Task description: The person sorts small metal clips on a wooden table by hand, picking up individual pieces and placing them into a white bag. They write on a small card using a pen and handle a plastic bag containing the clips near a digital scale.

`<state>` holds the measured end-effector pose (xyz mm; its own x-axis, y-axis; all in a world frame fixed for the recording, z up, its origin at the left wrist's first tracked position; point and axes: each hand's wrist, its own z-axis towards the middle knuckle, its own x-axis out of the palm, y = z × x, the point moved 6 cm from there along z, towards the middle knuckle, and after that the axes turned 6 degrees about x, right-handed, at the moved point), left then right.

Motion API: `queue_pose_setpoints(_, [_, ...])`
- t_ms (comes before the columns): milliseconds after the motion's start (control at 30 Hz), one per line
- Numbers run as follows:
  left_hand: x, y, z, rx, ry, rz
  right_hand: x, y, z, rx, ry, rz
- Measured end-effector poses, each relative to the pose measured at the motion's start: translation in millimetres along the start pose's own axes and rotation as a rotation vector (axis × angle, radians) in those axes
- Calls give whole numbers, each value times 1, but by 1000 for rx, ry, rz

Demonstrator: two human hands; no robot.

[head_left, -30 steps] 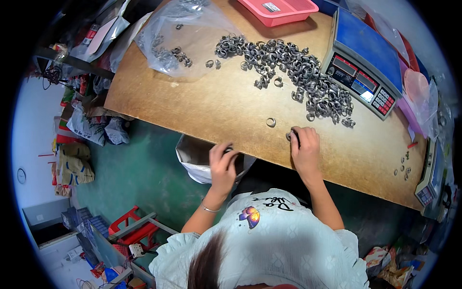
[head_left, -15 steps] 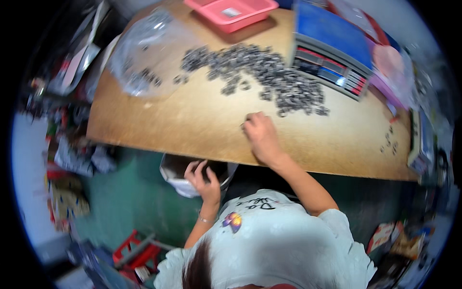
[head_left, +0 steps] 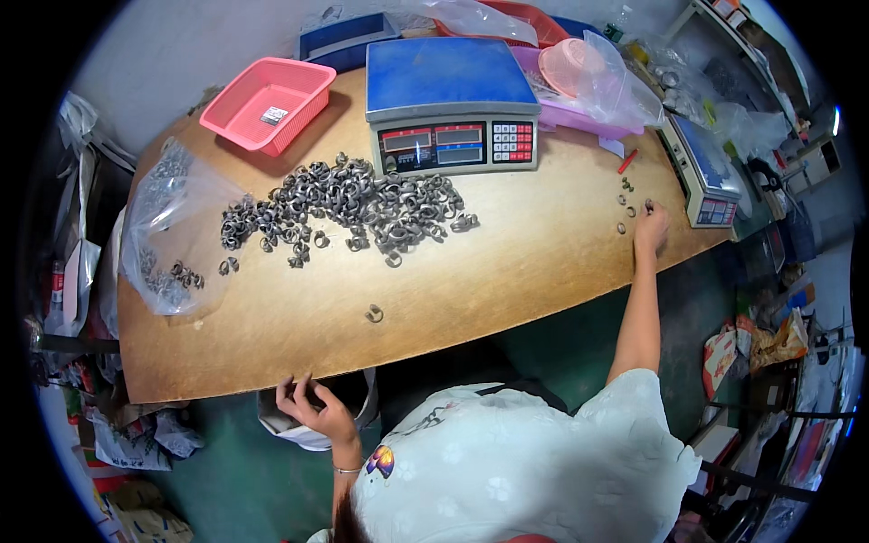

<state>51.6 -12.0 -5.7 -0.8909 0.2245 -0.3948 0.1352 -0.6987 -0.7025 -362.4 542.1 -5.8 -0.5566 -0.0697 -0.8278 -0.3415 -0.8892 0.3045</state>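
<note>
My right hand [head_left: 651,228] is at the table's right end, its fingers pinched together beside several small loose rings [head_left: 621,201]. A small dark bit shows at its fingertips, too little to make out. My left hand [head_left: 319,412] hovers at the front edge, fingers apart and slightly curled with nothing between them, over a white bag or bin [head_left: 367,407]. A large heap of dark grey metal rings [head_left: 348,199] spreads across the table's middle. One pair or single ring [head_left: 374,313] lies by itself nearer the front edge. More rings [head_left: 184,275] lie in a clear plastic bag [head_left: 204,240] at left.
A blue-topped weighing scale [head_left: 450,77] stands behind the heap, with a pink basket [head_left: 281,101] to its left. At the back right are a purple basket [head_left: 579,118] and a red marker-like stick [head_left: 628,161]. A second scale [head_left: 701,172] stands at the table's right end [head_left: 674,249].
The view has swung to the right. My right hand has moved from the table's front middle to the small rings at the right end. My left hand stays at the front edge.
</note>
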Motion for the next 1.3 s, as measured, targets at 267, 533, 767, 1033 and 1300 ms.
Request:
queue_pose_setpoints(267, [68, -27, 59, 149, 412, 91, -16, 37, -17, -273, -98, 153])
queue_pose_setpoints(533, [178, -43, 97, 383, 731, 124, -71, 308, -259, -1010, 640, 631])
queue_pose_setpoints(767, [132, -20, 88, 298, 631, 4, -97, 319, -342, -1257, 679, 503])
queue_pose_setpoints(1033, [90, 16, 75, -398, 419, -317, -88, 299, -307, -1069, 477, 655])
queue_pose_setpoints(1300, [88, 21, 92, -169, 411, -164, -129, 309, -349, -1094, 690, 750])
